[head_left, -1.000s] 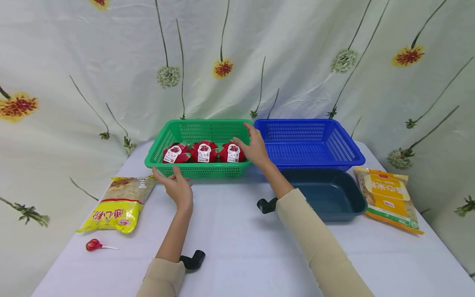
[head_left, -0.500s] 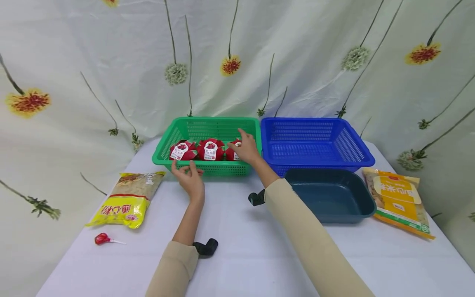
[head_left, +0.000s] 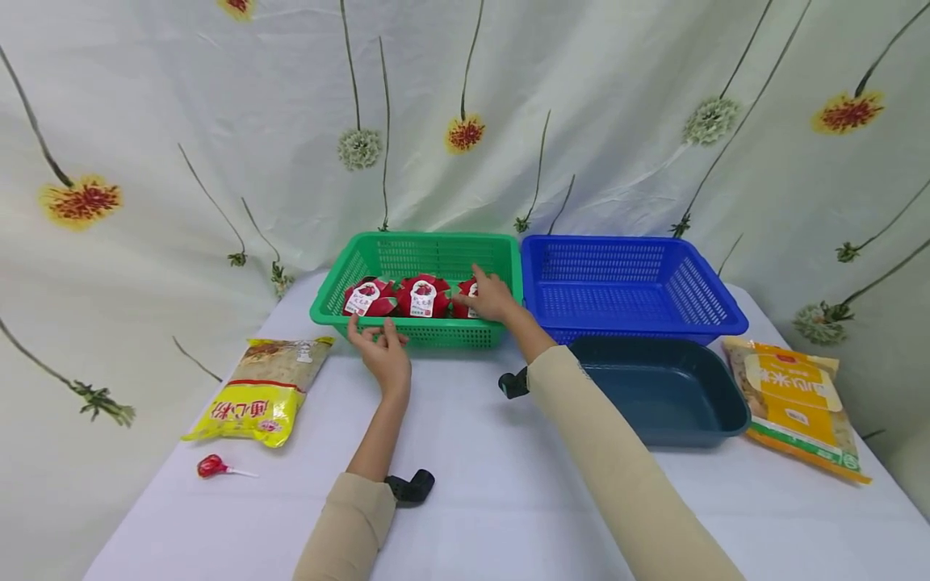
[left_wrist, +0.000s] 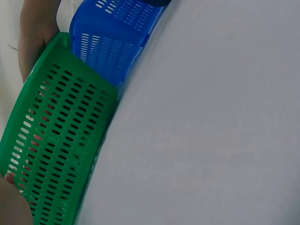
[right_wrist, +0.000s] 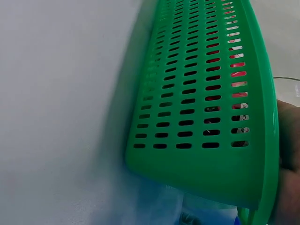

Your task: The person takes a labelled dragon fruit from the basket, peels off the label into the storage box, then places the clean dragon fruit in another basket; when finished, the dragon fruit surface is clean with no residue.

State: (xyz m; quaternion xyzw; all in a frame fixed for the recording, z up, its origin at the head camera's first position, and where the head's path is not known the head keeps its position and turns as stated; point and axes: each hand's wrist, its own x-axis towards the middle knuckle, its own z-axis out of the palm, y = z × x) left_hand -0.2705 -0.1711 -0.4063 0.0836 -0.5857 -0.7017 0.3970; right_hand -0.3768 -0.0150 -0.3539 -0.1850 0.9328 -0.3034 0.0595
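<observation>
A green basket [head_left: 414, 332] at the back of the table holds three red dragon fruits with white labels: a left one [head_left: 369, 297], a middle one [head_left: 424, 296] and a right one [head_left: 466, 305]. My right hand [head_left: 496, 298] reaches over the front rim and grips the right dragon fruit, its thumb on the fruit's left side and its fingers over the far side; the hand partly hides it. My left hand [head_left: 387, 359] is at the basket's front rim below the left dragon fruit, fingertips at the rim and no fruit held. In the right wrist view, the basket wall [right_wrist: 197, 164] hides the grip.
A blue basket [head_left: 632, 326] stands right of the green one, a dark blue tub [head_left: 654, 403] before it. A yellow bag [head_left: 795, 395] lies far right. On the left lie another yellow bag [head_left: 265, 387] and a red lollipop [head_left: 212, 466].
My right hand has come down from above the basket's right end onto the right dragon fruit. My left hand has shifted right along the front rim. The whole head view has drifted slightly.
</observation>
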